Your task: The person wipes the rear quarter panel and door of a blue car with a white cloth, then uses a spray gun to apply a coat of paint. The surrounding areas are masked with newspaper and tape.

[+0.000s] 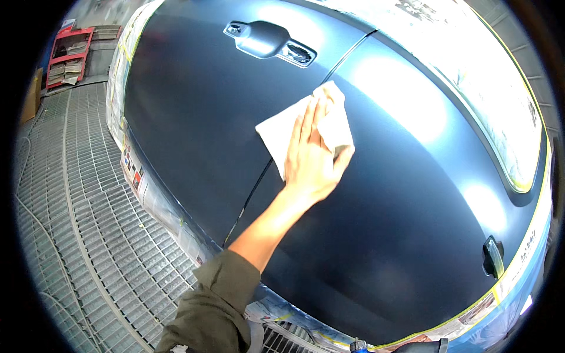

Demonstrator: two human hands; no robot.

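My left hand point(313, 154) presses a folded white cloth point(273, 129) flat on a dark, satin-finished vehicle panel point(382, 229), its fingers lying over the cloth and its thumb at the right. The cloth covers part of a thin panel seam point(256, 183). Above it is a recessed door handle point(262, 40); a smaller black fitting point(492, 256) sits at the lower right. My right hand is not in view.
Taped masking sheet point(134, 170) borders the panel, and a masked window point(471, 76) lies upper right. At left are grated floor point(82, 235), hoses, a red shelf point(69, 57) with papers and a cardboard box point(32, 97). A black and blue tool point(400, 345) shows at bottom.
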